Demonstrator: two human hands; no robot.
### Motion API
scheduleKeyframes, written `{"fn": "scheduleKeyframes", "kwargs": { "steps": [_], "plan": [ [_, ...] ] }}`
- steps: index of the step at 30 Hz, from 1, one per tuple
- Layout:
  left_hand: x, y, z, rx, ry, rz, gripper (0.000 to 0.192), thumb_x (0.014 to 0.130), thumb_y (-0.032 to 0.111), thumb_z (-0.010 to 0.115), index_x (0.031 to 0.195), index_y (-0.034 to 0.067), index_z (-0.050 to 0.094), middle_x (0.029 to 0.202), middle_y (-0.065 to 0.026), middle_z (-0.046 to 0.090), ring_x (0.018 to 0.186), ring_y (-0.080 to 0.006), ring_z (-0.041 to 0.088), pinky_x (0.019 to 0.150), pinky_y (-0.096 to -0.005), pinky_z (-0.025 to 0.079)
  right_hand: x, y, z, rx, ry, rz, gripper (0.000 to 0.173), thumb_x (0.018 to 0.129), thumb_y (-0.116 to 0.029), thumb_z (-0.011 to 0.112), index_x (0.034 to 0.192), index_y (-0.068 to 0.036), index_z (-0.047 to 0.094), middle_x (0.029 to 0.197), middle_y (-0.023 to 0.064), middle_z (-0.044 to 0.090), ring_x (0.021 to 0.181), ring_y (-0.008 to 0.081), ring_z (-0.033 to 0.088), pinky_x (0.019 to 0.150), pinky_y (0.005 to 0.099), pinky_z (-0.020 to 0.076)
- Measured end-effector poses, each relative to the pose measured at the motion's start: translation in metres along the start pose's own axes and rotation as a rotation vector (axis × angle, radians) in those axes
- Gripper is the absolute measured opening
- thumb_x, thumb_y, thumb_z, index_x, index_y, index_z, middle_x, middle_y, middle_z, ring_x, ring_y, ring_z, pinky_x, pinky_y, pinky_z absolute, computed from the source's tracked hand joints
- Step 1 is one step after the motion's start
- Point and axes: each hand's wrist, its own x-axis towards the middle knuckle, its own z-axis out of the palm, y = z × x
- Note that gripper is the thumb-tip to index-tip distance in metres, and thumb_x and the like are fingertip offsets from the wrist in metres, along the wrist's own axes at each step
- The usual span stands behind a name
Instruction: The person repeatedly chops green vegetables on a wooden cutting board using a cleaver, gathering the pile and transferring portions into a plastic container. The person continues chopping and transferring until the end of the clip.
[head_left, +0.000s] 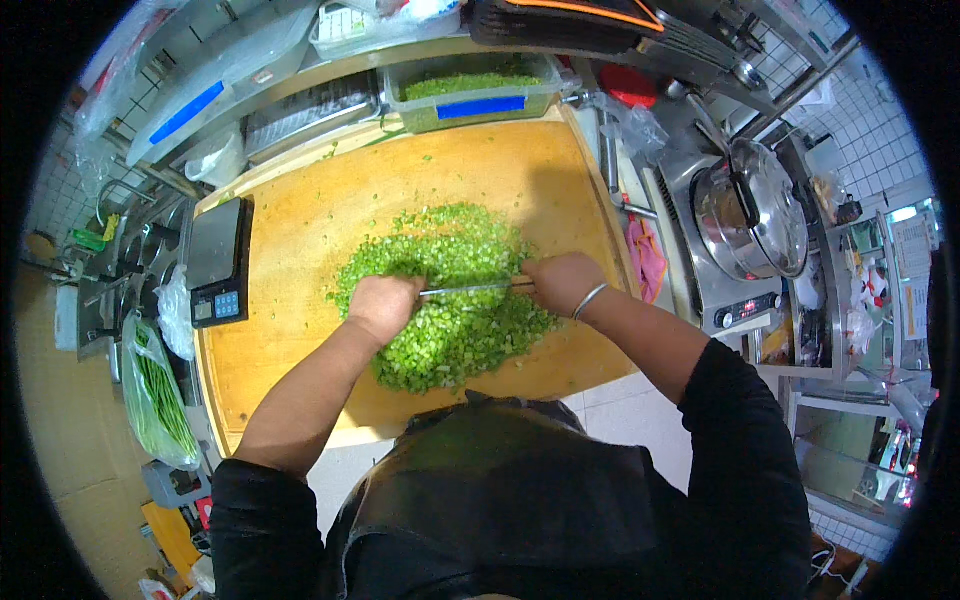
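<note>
A wide heap of chopped green onions (442, 337) covers the middle of a wooden cutting board (300, 217). Across the heap lies a knife (472, 289), its blade seen nearly edge-on. My right hand (566, 281) grips its wooden handle, and a light-coloured bangle sits on that wrist. At the other end, my left hand (385, 306) is closed at the blade's tip; its fingertips are hidden beneath the hand. Green pieces lie on both sides of the blade.
A digital scale (219, 259) sits on the board's left side. Behind the board stands a plastic tub (472, 97) of chopped greens. To the right, a lidded steel pot (750, 214) is on a cooktop (739, 311). A bag of whole green onions (161, 394) lies at left.
</note>
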Motion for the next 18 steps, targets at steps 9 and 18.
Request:
{"fn": "scheduleKeyframes", "kwargs": {
  "steps": [9, 18],
  "plan": [
    [-0.003, 0.019, 0.014, 0.012, 0.136, 0.17, 0.007, 0.08, 0.019, 0.058, 0.08, 0.012, 0.06, 0.073, -0.0055, 0.064, 0.07, -0.0243, 0.065, 0.058, -0.0383, 0.052, -0.032, -0.002, 0.009, 0.027, -0.039, 0.073, 0.02, 0.084, -0.026, 0.054, 0.089, -0.009, 0.061, 0.081, 0.0153, 0.066, 0.073, 0.0337, 0.064, 0.065, 0.0465, 0.0497],
    [0.004, -0.026, -0.021, -0.072, 0.097, 0.216, 0.015, 0.085, 0.029, 0.058, 0.08, 0.014, 0.06, 0.07, -0.008, 0.062, 0.067, -0.0268, 0.063, 0.058, -0.0399, 0.051, -0.018, -0.009, -0.001, 0.061, 0.014, 0.016, 0.022, 0.081, -0.029, 0.057, 0.089, -0.008, 0.058, 0.072, 0.0149, 0.064, 0.067, 0.0346, 0.064, 0.061, 0.0476, 0.0494]
  ]
}}
